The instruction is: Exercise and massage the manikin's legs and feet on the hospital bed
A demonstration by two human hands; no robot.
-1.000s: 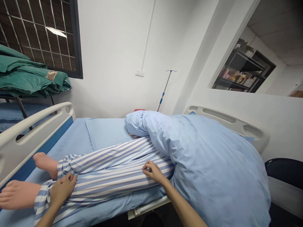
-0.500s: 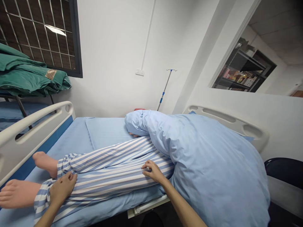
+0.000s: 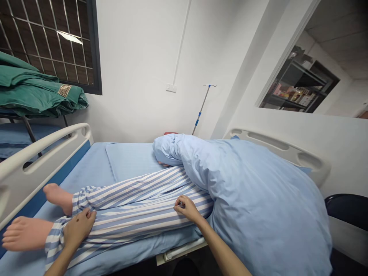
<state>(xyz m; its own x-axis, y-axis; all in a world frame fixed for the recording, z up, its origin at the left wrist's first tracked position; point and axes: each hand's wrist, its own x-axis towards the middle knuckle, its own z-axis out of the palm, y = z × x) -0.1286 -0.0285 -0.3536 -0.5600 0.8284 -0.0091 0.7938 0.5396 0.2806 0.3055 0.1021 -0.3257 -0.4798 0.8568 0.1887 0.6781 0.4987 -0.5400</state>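
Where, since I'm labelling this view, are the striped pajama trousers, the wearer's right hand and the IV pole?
Striped pajama trousers point(image 3: 135, 220): head view, on the nearer leg.
Right hand point(image 3: 188, 209): head view, back of the hand.
IV pole point(image 3: 202, 105): head view, shaft above the blue clamps.

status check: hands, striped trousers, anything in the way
Left hand on striped trousers near the feet. Right hand curled at them higher up, grip unclear. Trousers creased. Blue quilt hides their upper end.
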